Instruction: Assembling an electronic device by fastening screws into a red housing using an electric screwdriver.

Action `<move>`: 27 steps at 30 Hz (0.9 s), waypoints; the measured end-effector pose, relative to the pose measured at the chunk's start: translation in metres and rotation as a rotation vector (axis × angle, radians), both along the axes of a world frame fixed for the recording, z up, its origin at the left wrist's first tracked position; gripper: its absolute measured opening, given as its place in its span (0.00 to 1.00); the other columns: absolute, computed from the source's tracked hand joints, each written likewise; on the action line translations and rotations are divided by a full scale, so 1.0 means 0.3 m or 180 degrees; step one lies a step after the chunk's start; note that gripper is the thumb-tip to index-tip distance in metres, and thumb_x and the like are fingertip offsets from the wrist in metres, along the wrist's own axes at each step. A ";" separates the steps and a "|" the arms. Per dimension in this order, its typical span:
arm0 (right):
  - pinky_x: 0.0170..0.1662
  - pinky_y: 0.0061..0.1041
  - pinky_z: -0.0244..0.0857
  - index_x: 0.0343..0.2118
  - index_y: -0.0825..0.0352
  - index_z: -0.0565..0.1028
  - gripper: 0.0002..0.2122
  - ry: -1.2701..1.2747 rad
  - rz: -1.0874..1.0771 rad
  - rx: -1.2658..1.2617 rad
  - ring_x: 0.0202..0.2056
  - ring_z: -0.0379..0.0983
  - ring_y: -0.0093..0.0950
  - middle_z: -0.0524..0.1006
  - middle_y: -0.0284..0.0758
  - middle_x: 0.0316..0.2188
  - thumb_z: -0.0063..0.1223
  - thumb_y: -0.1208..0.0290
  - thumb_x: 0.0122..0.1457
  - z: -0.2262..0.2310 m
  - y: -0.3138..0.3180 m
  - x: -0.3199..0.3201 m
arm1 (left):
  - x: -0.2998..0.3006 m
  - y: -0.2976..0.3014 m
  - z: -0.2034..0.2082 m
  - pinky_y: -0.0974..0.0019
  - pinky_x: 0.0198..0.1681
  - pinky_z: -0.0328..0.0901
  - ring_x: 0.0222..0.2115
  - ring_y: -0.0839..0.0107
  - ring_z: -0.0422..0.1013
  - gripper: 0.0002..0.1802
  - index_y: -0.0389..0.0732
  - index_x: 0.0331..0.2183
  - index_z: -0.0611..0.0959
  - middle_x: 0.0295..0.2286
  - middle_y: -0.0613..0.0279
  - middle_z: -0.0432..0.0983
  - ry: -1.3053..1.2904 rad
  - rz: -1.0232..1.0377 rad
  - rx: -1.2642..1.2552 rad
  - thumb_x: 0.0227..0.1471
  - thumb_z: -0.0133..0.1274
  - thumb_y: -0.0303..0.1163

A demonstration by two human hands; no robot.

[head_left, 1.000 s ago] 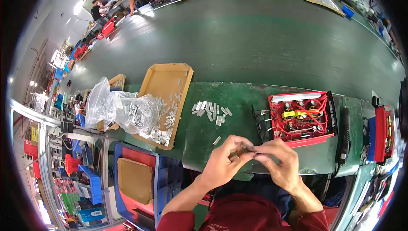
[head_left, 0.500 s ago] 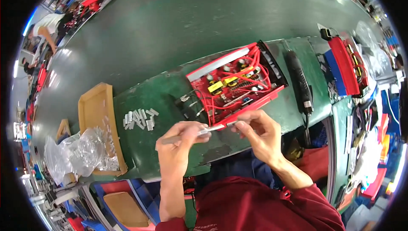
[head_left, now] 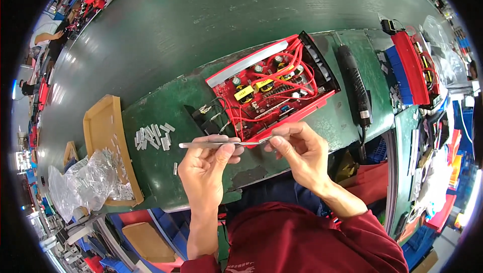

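My left hand [head_left: 204, 167] is closed in a pinch on a slim silver metal tool [head_left: 201, 145], apparently tweezers, held almost level. Its narrow end points towards my right hand [head_left: 304, 155]. That hand's thumb and forefinger are pinched together at the tool's tip, around something small and metallic that I cannot make out. Both hands are over the near side of an open red casing [head_left: 322, 103]. Inside lies a red circuit board [head_left: 251, 106] with yellow-wrapped parts and thick red wires [head_left: 308, 84]. Black connectors [head_left: 209, 126] sit at the casing's left, on wires.
Small silver pieces [head_left: 151, 136] lie in a loose pile on the green bench [head_left: 171, 94]. Further left, a cardboard tray [head_left: 98, 127] holds more pieces and clear plastic bags [head_left: 88, 180]. A black corded power screwdriver [head_left: 354, 82] lies right of the casing. Another red casing [head_left: 410, 69] stands far right.
The tool has turned from a slant to nearly level, and my left fingers have shifted along it. My right hand still pinches at its tip. The whole view has shifted slightly.
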State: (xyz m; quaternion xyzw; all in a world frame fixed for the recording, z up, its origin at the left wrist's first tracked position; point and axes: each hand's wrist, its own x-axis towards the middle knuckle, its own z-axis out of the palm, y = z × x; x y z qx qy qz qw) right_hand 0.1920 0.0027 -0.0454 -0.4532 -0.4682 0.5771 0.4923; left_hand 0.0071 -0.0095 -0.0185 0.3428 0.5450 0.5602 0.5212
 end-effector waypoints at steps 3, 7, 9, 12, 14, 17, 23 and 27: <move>0.37 0.21 0.71 0.45 0.72 0.74 0.10 -0.0477 -0.0021 0.0226 0.35 0.78 0.22 0.80 0.35 0.34 0.57 0.77 0.63 -0.008 0.006 0.032 | 0.001 0.001 -0.011 0.70 0.30 0.74 0.30 0.66 0.80 0.12 0.32 0.40 0.78 0.35 0.48 0.82 0.0177 -0.0030 -0.0083 0.56 0.60 0.27; 0.51 0.31 0.65 0.48 0.69 0.75 0.15 -0.3383 -0.2030 0.1778 0.46 0.73 0.34 0.76 0.41 0.46 0.60 0.77 0.58 -0.010 0.089 0.318 | 0.016 0.012 -0.022 0.72 0.28 0.72 0.29 0.67 0.79 0.11 0.31 0.39 0.76 0.34 0.48 0.82 0.0448 0.0105 0.0248 0.57 0.58 0.26; 0.56 0.36 0.62 0.52 0.67 0.75 0.17 -0.4533 -0.2578 0.1683 0.50 0.72 0.40 0.76 0.43 0.46 0.60 0.72 0.60 -0.038 0.123 0.482 | 0.029 0.021 -0.028 0.71 0.31 0.74 0.32 0.67 0.80 0.08 0.32 0.39 0.75 0.34 0.50 0.81 0.0728 0.0074 0.0487 0.58 0.57 0.21; 0.48 0.30 0.67 0.50 0.66 0.77 0.15 -0.3827 -0.1639 0.0869 0.44 0.74 0.36 0.78 0.40 0.41 0.60 0.74 0.60 -0.051 0.085 0.550 | 0.017 0.028 -0.078 0.69 0.37 0.76 0.32 0.66 0.79 0.08 0.31 0.39 0.74 0.35 0.50 0.78 0.1081 -0.0088 0.1038 0.58 0.54 0.18; 0.43 0.29 0.68 0.53 0.66 0.75 0.18 -0.4159 -0.1575 0.1151 0.41 0.75 0.34 0.77 0.39 0.40 0.61 0.73 0.58 -0.042 0.037 0.521 | 0.021 0.027 -0.102 0.68 0.38 0.76 0.33 0.66 0.79 0.07 0.30 0.39 0.74 0.36 0.49 0.78 0.1442 -0.0113 0.1238 0.58 0.53 0.17; 0.43 0.31 0.68 0.59 0.64 0.69 0.27 -0.3849 -0.1539 0.0883 0.40 0.74 0.38 0.74 0.42 0.42 0.64 0.70 0.57 -0.070 0.004 0.509 | 0.019 0.029 -0.120 0.66 0.38 0.76 0.32 0.64 0.79 0.07 0.29 0.39 0.74 0.36 0.47 0.77 0.1823 -0.0211 0.1482 0.58 0.52 0.16; 0.44 0.33 0.66 0.56 0.73 0.64 0.29 -0.3240 -0.1021 -0.0022 0.36 0.70 0.43 0.70 0.47 0.38 0.58 0.72 0.50 -0.070 -0.257 0.496 | -0.003 0.038 -0.155 0.64 0.38 0.75 0.31 0.61 0.79 0.07 0.28 0.40 0.73 0.36 0.45 0.78 0.2430 -0.0247 0.1536 0.59 0.52 0.18; 0.39 0.25 0.64 0.54 0.69 0.65 0.29 -0.1395 -0.0598 -0.1411 0.33 0.66 0.22 0.71 0.32 0.31 0.64 0.62 0.53 -0.095 -0.428 0.434 | -0.008 0.053 -0.147 0.64 0.39 0.75 0.32 0.60 0.79 0.07 0.26 0.40 0.72 0.36 0.42 0.78 0.2701 -0.0243 0.1745 0.59 0.51 0.17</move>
